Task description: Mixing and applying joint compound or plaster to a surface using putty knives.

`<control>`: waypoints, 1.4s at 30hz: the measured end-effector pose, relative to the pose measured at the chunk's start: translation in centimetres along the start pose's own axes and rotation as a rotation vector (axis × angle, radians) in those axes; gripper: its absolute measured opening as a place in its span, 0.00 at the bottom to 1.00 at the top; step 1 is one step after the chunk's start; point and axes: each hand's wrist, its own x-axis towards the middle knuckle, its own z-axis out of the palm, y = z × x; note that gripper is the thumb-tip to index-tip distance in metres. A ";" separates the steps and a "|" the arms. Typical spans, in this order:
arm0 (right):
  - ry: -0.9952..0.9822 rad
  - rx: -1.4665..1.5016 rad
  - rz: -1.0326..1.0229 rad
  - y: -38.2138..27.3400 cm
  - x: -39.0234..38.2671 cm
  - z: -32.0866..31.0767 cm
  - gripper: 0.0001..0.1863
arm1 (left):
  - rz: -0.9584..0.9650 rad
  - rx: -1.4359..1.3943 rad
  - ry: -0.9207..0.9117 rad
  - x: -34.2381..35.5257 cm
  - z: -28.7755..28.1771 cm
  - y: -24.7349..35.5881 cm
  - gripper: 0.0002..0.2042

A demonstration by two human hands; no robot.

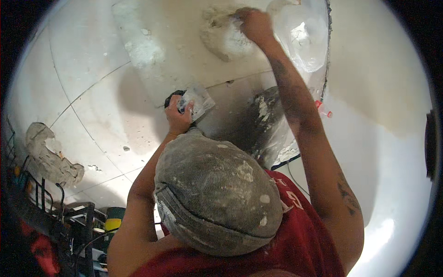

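My right hand [256, 26] is stretched far forward with its fingers closed. It is over a pale, rough patch of powder or paste [229, 40] on a whitish board [175, 60]. Something dark shows at its fingertips, too unclear to name. My left hand [179, 114] is nearer, gripping a flat, shiny, whitish square plate [199, 99] with a black part beside the fingers. This plate is above the board's near edge. A crumpled clear plastic bag [304, 39] lies just right of my right hand. Between my arms, rounded grey cloth [217, 184] with pale stains hides what is under it.
A pale wall [364, 92] rises at the right. A small clear bottle with a red cap [324, 110] lies by its foot. Left, a dirty grey rag [50, 154] lies on white floor tiles [83, 124]. A black metal rack [76, 219] stands at lower left, beside a black-and-yellow container [113, 220].
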 end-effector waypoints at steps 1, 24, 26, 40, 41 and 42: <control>0.052 -0.066 0.033 -0.5 0.1 0.6 0.14 | -0.011 0.003 0.016 0.3 0.1 -0.3 0.09; 0.068 -0.032 0.035 0.0 -0.2 0.5 0.15 | -0.044 -0.029 0.006 0.2 0.1 0.2 0.09; 0.026 -0.202 0.128 -2.1 -0.6 0.3 0.14 | -0.002 -0.005 0.017 0.6 0.0 0.4 0.09; 0.056 -0.046 0.186 0.6 1.2 -1.4 0.14 | 0.066 0.099 -0.019 0.1 0.1 -0.6 0.11; 0.055 -0.044 0.177 -0.3 0.6 -0.8 0.14 | 0.061 0.100 -0.012 0.1 0.1 -0.3 0.11; 0.071 -0.064 0.104 -1.4 -0.4 -0.1 0.14 | -0.014 0.071 -0.021 -0.1 0.0 0.0 0.11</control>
